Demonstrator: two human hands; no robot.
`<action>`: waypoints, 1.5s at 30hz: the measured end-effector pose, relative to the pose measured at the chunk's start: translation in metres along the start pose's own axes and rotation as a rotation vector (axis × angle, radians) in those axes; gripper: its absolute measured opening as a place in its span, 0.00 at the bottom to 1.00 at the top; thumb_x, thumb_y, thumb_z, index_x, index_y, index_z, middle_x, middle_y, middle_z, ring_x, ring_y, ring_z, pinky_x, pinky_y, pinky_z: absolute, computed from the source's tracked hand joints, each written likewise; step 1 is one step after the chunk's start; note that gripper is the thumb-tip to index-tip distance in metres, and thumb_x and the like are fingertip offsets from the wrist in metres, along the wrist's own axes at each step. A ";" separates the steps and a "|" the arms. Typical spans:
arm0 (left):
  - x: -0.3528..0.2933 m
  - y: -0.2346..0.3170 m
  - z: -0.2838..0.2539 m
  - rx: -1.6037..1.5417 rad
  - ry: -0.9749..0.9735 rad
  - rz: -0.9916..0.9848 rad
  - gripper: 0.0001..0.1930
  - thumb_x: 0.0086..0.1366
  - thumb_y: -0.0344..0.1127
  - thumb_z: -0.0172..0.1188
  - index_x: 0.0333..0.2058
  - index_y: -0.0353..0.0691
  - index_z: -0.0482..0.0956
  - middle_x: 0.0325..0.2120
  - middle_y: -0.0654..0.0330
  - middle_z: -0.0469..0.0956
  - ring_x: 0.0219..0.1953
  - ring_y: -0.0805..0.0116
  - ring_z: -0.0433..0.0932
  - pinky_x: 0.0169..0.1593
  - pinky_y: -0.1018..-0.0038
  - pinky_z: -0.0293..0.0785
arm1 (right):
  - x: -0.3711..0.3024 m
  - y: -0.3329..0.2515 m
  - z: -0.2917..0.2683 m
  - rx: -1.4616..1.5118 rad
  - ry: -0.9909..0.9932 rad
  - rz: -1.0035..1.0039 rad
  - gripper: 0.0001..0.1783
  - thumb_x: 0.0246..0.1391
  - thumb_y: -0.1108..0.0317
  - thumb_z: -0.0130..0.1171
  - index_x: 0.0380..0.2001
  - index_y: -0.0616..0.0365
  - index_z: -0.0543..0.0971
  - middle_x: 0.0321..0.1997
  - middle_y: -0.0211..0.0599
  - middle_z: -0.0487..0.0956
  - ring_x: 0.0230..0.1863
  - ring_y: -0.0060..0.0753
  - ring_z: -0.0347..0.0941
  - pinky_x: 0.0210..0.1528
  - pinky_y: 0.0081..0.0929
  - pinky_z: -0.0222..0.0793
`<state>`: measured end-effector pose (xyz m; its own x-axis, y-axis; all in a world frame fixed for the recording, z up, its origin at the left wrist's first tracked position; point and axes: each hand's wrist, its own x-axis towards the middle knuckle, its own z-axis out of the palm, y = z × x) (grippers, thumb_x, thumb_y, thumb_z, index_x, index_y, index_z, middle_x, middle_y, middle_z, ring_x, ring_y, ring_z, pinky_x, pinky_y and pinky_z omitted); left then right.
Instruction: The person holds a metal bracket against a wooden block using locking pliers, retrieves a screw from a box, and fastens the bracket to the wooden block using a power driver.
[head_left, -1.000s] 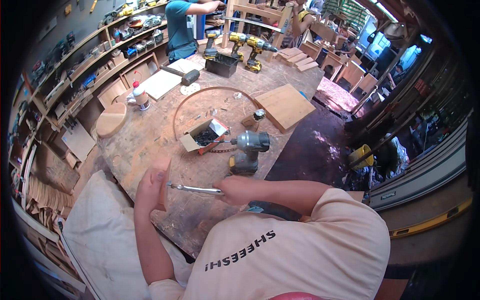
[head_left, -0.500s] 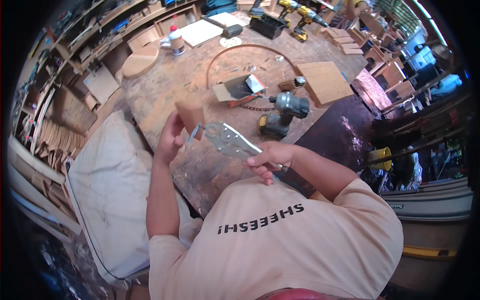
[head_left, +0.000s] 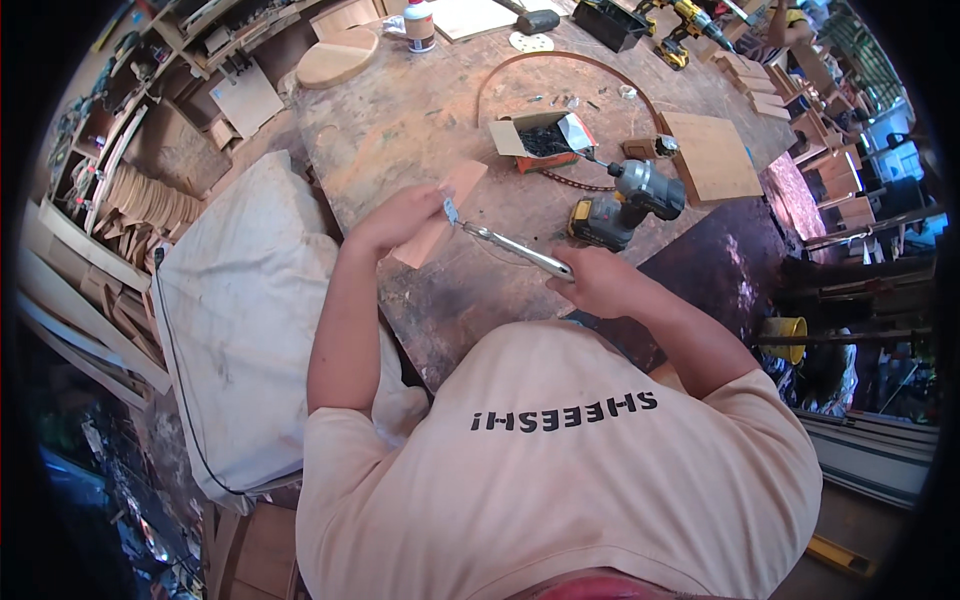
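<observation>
Left hand (head_left: 405,218): wrapped round the wood with fingers closed, tips near the metal piece; partly hidden underneath.
Wood (head_left: 428,245): in the left hand, slanting over the table; resting on it or just above, impossible to tell. Probably held firm against the push of the tool.
Metal piece (head_left: 450,211): against the wood, beside the left fingertips; likely steadied by them.
Pliers (head_left: 520,252): reaching across to the metal piece, tip touching or just beside it; bite too small to judge.
Right hand (head_left: 598,282): closed firmly round the far end of the pliers, seemingly for leverage.
Driver (head_left: 648,190): standing beyond the right hand, bit toward the box; perhaps parked there for easy reach.
Box (head_left: 508,140): open, flaps spread, full of dark screws (head_left: 545,140); apparently left open for quick picking.
Hoop (head_left: 480,100): curving behind and beside the box, on the table (head_left: 400,130).
Board (head_left: 710,160): flat, to the right of the hoop.
Bin (head_left: 608,25): black, open-topped, at the far side; contents too dark to read.
Bottle (head_left: 420,28): upright near the far edge; contents unclear.
Bucket (head_left: 783,340): yellow, off the table at right; inside unreadable.
</observation>
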<state>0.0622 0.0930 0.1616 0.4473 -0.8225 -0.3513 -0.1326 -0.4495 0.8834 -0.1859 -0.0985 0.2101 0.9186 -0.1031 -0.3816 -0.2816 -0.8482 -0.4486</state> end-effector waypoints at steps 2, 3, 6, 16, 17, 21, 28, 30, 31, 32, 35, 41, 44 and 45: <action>-0.006 -0.005 0.000 -0.271 0.023 0.020 0.26 0.72 0.54 0.45 0.50 0.35 0.74 0.42 0.58 0.78 0.43 0.70 0.75 0.49 0.73 0.71 | 0.001 0.002 -0.003 0.048 0.039 -0.047 0.15 0.57 0.60 0.57 0.41 0.59 0.73 0.27 0.47 0.78 0.31 0.49 0.78 0.37 0.43 0.72; -0.010 -0.007 0.000 -0.541 0.048 0.042 0.27 0.71 0.54 0.45 0.55 0.36 0.72 0.48 0.56 0.77 0.48 0.67 0.76 0.54 0.71 0.70 | 0.001 0.000 -0.010 0.201 -0.085 0.021 0.15 0.58 0.59 0.57 0.38 0.60 0.73 0.24 0.42 0.76 0.26 0.41 0.77 0.33 0.39 0.72; -0.015 -0.029 -0.005 -0.637 0.075 0.163 0.32 0.68 0.53 0.54 0.63 0.37 0.63 0.57 0.55 0.71 0.54 0.63 0.74 0.59 0.66 0.68 | 0.002 0.012 -0.009 0.559 -0.284 0.074 0.15 0.60 0.59 0.56 0.32 0.61 0.71 0.21 0.35 0.73 0.20 0.29 0.74 0.26 0.33 0.72; -0.005 -0.051 0.030 -0.469 0.193 0.667 0.36 0.63 0.57 0.59 0.59 0.35 0.65 0.48 0.60 0.74 0.51 0.70 0.72 0.58 0.70 0.65 | 0.005 0.005 -0.014 0.830 -0.486 -0.004 0.16 0.61 0.59 0.55 0.29 0.62 0.71 0.20 0.38 0.73 0.21 0.33 0.75 0.28 0.34 0.73; -0.005 -0.044 0.035 -0.515 0.299 0.647 0.34 0.65 0.58 0.56 0.57 0.34 0.67 0.47 0.61 0.75 0.50 0.72 0.72 0.56 0.72 0.66 | 0.003 0.001 -0.013 0.831 -0.485 -0.003 0.16 0.61 0.59 0.55 0.29 0.62 0.71 0.20 0.38 0.73 0.21 0.33 0.75 0.28 0.34 0.73; -0.008 -0.028 0.045 -0.443 0.477 0.495 0.31 0.69 0.60 0.48 0.53 0.34 0.70 0.44 0.61 0.75 0.48 0.73 0.71 0.52 0.76 0.66 | -0.005 -0.015 -0.011 0.037 0.064 -0.066 0.14 0.58 0.60 0.56 0.34 0.63 0.73 0.28 0.52 0.78 0.34 0.54 0.77 0.39 0.46 0.71; -0.007 -0.029 0.047 -0.503 0.315 0.167 0.24 0.66 0.44 0.59 0.55 0.35 0.68 0.46 0.57 0.74 0.49 0.69 0.73 0.54 0.72 0.68 | 0.001 -0.012 -0.015 -0.128 -0.023 0.108 0.14 0.56 0.61 0.56 0.38 0.62 0.75 0.33 0.54 0.79 0.40 0.56 0.77 0.44 0.49 0.69; -0.016 -0.026 0.049 -0.323 0.294 0.274 0.29 0.59 0.39 0.65 0.57 0.36 0.67 0.47 0.56 0.74 0.49 0.68 0.73 0.55 0.70 0.69 | 0.002 -0.006 -0.012 -0.089 -0.030 0.095 0.14 0.56 0.61 0.56 0.38 0.62 0.75 0.34 0.54 0.79 0.40 0.57 0.76 0.44 0.49 0.69; -0.018 -0.024 0.049 -0.323 0.288 0.273 0.29 0.59 0.39 0.65 0.57 0.36 0.67 0.47 0.56 0.74 0.49 0.68 0.73 0.55 0.70 0.69 | 0.002 -0.003 -0.011 -0.054 -0.034 0.076 0.15 0.56 0.60 0.56 0.38 0.63 0.75 0.34 0.55 0.79 0.41 0.57 0.76 0.45 0.48 0.70; -0.021 -0.022 0.049 -0.238 0.294 0.265 0.32 0.55 0.38 0.68 0.57 0.37 0.67 0.46 0.56 0.74 0.48 0.67 0.74 0.53 0.70 0.70 | 0.003 -0.001 -0.010 -0.049 -0.038 0.077 0.15 0.56 0.60 0.56 0.38 0.63 0.75 0.34 0.55 0.79 0.41 0.57 0.76 0.45 0.48 0.70; -0.021 -0.025 0.053 0.003 0.397 0.267 0.35 0.51 0.36 0.70 0.58 0.38 0.67 0.45 0.54 0.75 0.48 0.64 0.75 0.52 0.68 0.71 | 0.007 0.002 -0.007 -0.013 -0.093 0.094 0.16 0.56 0.59 0.57 0.38 0.64 0.75 0.36 0.56 0.79 0.43 0.58 0.76 0.47 0.47 0.69; -0.019 -0.025 0.071 0.368 0.594 0.253 0.34 0.51 0.37 0.68 0.57 0.37 0.69 0.48 0.46 0.75 0.50 0.48 0.75 0.53 0.62 0.72 | 0.012 0.000 -0.002 -0.036 -0.131 0.099 0.20 0.56 0.57 0.56 0.40 0.65 0.77 0.38 0.56 0.79 0.44 0.58 0.76 0.48 0.47 0.70; -0.014 -0.034 0.077 0.399 0.599 0.224 0.32 0.51 0.37 0.67 0.56 0.39 0.70 0.48 0.45 0.76 0.50 0.47 0.75 0.53 0.62 0.72 | 0.015 0.002 -0.001 -0.028 -0.179 0.128 0.21 0.55 0.56 0.56 0.40 0.66 0.77 0.37 0.56 0.79 0.43 0.58 0.76 0.47 0.47 0.70; -0.012 -0.037 0.078 0.410 0.606 0.230 0.32 0.51 0.38 0.67 0.56 0.39 0.71 0.48 0.45 0.76 0.50 0.47 0.75 0.53 0.61 0.72 | 0.018 0.006 0.002 -0.047 -0.200 0.121 0.21 0.56 0.55 0.57 0.39 0.65 0.77 0.37 0.56 0.79 0.43 0.57 0.76 0.47 0.47 0.69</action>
<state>-0.0071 0.0921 0.1086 0.7600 -0.6291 0.1632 -0.5454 -0.4809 0.6865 -0.1719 -0.1047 0.1987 0.8044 -0.1046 -0.5847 -0.3686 -0.8598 -0.3533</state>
